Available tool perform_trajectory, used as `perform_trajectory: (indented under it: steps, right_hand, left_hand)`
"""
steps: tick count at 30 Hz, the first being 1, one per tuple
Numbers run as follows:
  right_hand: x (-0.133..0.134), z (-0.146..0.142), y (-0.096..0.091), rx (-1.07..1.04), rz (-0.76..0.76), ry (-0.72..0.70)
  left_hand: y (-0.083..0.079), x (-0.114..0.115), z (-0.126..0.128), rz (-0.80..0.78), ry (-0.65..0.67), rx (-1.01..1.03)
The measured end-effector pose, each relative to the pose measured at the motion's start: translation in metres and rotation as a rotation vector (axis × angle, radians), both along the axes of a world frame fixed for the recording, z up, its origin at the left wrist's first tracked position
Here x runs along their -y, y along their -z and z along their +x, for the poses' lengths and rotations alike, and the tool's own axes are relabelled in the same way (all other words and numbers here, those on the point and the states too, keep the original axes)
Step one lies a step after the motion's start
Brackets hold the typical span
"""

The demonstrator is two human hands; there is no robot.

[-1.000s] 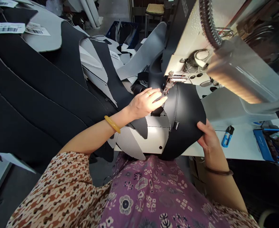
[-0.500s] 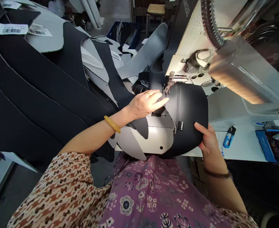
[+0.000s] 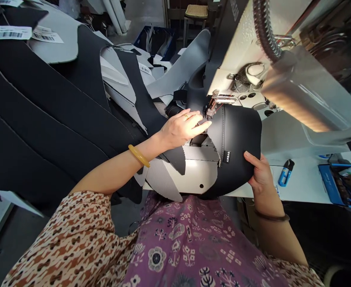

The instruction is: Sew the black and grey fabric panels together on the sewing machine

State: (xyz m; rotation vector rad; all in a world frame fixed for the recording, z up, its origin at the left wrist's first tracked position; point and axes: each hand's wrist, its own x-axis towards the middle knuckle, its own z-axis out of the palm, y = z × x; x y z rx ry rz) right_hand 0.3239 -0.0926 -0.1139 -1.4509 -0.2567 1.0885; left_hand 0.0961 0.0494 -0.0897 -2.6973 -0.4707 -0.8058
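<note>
A black seat cover [image 3: 242, 131] with a stitched seam and a small AIRBAG tag [image 3: 228, 156] lies across the sewing machine's bed. My left hand [image 3: 181, 126] grips the edge of the cover just left of the presser foot [image 3: 210, 111], fingers bent and close together. What sits under those fingertips is partly hidden. With the thumb on top and the other fingers underneath, my right hand [image 3: 259, 174] clasps the cover's right edge. Part of the cover runs behind the presser foot, and a grey-backed flap [image 3: 165, 181] hangs near the front edge.
The machine head [image 3: 232, 75] overhangs the work from the upper right. Large black panels [image 3: 50, 115] are heaped at left, with labelled pieces behind. Blue thread snips [image 3: 286, 173] and a blue box [image 3: 330, 187] lie on the right. A stool [image 3: 196, 12] stands at the back.
Both hands keep their hold on the cover, which has hardly moved. Red thread now shows beside the presser foot. The whole view has shifted slightly.
</note>
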Motion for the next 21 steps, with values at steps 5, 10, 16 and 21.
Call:
perform_trajectory:
  steps: [5, 10, 16, 21]
  right_hand:
    - [-0.001, 0.001, 0.003, 0.012, 0.045, -0.034]
    - [0.0, 0.002, 0.004, 0.03, 0.051, -0.048]
    - [-0.002, 0.003, 0.007, 0.018, 0.08, -0.045]
    - [-0.004, 0.007, 0.014, 0.056, 0.151, -0.09]
  left_hand:
    - [-0.003, -0.003, -0.003, -0.065, 0.032, -0.014]
    - [-0.005, -0.005, -0.004, -0.146, 0.023, -0.026]
    - [-0.011, -0.007, -0.002, -0.165, 0.024, -0.042]
    - [-0.015, -0.009, -0.001, -0.145, 0.036, -0.049]
